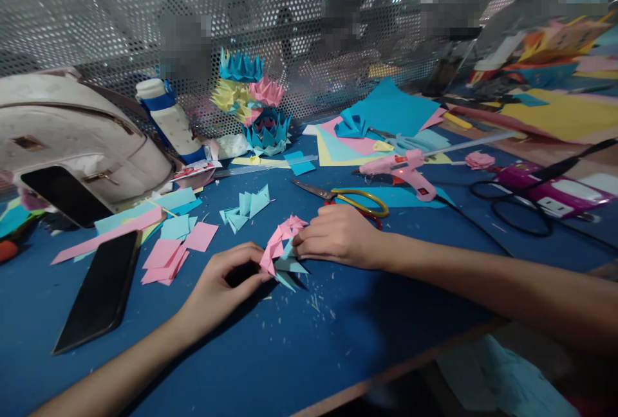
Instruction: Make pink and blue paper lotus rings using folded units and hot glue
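A folded paper flower piece (276,245), pink on top with light-blue points below, rests on the blue table between my hands. My left hand (232,273) pinches its left edge between thumb and fingers. From the right, the curled fingers of my right hand (333,235) grip the other side; their tips are partly hidden behind the paper. Just beyond lies a chain of light-blue folded pieces (246,206). Scissors (360,199) with yellow and red handles lie behind my right hand. Pink paper squares (167,260) are stacked to the left of my left hand.
A pink glue gun (405,169) with its cord lies at right, near a purple power strip (553,188). Coloured sheets (386,114) and finished paper flowers (268,127) stand at the back. A phone (101,295), a bottle (171,121) and a white bag (82,127) occupy the left.
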Demonstrator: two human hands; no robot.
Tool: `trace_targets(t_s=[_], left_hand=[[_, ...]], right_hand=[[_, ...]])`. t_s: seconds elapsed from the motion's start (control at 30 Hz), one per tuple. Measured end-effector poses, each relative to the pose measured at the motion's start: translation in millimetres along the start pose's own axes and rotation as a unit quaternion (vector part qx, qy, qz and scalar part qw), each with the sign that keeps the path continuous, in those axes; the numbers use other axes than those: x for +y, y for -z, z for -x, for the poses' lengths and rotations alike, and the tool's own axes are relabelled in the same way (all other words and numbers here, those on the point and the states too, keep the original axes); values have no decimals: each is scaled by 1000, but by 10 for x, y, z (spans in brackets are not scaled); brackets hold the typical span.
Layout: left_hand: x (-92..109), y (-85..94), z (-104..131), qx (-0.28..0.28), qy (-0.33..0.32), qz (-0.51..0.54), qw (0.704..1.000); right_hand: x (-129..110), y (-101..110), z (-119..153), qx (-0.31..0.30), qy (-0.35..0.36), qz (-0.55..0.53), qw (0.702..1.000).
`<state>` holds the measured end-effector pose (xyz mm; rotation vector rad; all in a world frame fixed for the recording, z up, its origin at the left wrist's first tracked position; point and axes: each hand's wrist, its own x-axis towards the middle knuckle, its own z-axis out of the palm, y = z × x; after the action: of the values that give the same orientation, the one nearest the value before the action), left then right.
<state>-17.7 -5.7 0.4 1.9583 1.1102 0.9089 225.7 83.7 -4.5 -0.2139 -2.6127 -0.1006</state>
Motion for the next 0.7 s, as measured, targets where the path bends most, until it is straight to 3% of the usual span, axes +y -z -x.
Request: trace_targets(t_s=[0.5, 0.7], left_hand=[[0, 4, 6, -17, -2, 5, 1000], [-4, 4, -11, -42, -48, -65, 996]], right_hand=[[45, 38, -11, -36, 13, -19, 999], [37, 31, 0, -33, -3, -14, 999]])
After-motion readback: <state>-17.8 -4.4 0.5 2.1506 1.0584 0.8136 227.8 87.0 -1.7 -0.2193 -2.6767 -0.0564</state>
